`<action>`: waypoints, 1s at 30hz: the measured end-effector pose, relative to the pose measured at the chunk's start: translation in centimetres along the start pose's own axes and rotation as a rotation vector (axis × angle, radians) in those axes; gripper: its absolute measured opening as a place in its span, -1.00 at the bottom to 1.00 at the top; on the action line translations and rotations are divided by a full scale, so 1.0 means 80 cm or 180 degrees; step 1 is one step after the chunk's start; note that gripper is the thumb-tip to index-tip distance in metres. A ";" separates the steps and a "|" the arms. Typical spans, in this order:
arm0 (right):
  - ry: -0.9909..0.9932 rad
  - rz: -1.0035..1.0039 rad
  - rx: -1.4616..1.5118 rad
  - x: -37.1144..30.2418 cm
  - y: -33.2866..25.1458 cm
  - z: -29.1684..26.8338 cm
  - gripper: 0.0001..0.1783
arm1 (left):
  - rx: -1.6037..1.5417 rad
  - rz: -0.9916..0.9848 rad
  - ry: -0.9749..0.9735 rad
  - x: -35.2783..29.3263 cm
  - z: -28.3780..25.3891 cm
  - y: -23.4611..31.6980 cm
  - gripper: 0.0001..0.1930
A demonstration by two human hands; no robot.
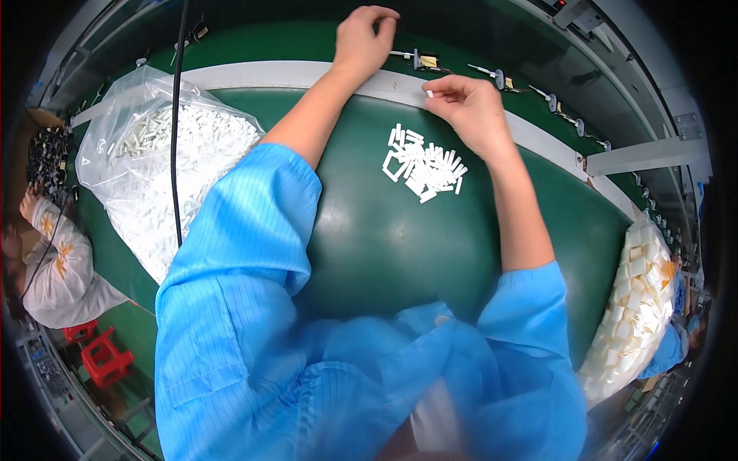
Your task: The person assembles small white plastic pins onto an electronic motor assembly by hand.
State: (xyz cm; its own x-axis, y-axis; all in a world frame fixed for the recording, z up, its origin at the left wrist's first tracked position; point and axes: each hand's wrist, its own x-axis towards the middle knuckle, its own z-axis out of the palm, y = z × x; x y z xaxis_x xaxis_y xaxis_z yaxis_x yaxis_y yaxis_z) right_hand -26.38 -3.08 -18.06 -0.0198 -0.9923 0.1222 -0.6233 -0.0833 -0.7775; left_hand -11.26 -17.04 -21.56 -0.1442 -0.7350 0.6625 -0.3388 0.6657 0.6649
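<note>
Green worktop point(384, 246), curved by the lens, with a pale grey rail point(254, 75) along its far edge; beyond the rail runs a darker belt lane.

Large clear bag of white parts point(169, 161) lies left of the loose pile, well apart from it. A second bag of cream blocks point(634, 307) lies to the pile's right, at the worktop's edge.

Loose pile of small white pieces point(424, 165) sits mid-worktop, just near of the rail and just beside the right wrist.

Row of small components with yellow tape point(500, 78) is strung along the belt, beyond the pile past the rail.

Left hand point(365, 38) reaches over the rail, fingers curled down at the nearest component point(419, 60); whether it grips it I cannot tell. Right hand point(469, 107) hovers at the rail, thumb and forefinger pinched narrow on one small white piece point(430, 94).

Judgement: fitting step in hand, with the piece lifted and the component steadied. The next move likely calls for carrying the piece across the rail to the component, aligned, with a fine pinch.

A person in a patterned top sits far left of the pile.
</note>
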 end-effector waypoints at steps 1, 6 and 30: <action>0.0055 0.0171 0.0469 0.000 0.025 0.004 -0.75 | -0.0106 0.0136 0.0497 0.006 0.002 0.013 -0.88; 0.0429 0.0167 0.1676 0.005 0.017 0.037 -0.75 | 0.1601 0.0219 0.1827 0.078 -0.112 -0.103 -0.76; 0.0649 0.0224 0.1378 0.002 0.033 0.032 -0.75 | 0.1500 -0.1054 -0.1498 0.099 -0.145 -0.048 -0.73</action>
State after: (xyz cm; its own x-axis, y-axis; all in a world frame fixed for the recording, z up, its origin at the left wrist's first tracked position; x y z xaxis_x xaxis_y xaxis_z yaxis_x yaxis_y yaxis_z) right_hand -26.01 -3.67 -21.65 -0.2301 -0.9623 0.1449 -0.2332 -0.0900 -0.9682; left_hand -0.28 -23.96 -14.84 -0.3124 -0.9355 0.1651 -0.7814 0.3519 0.5154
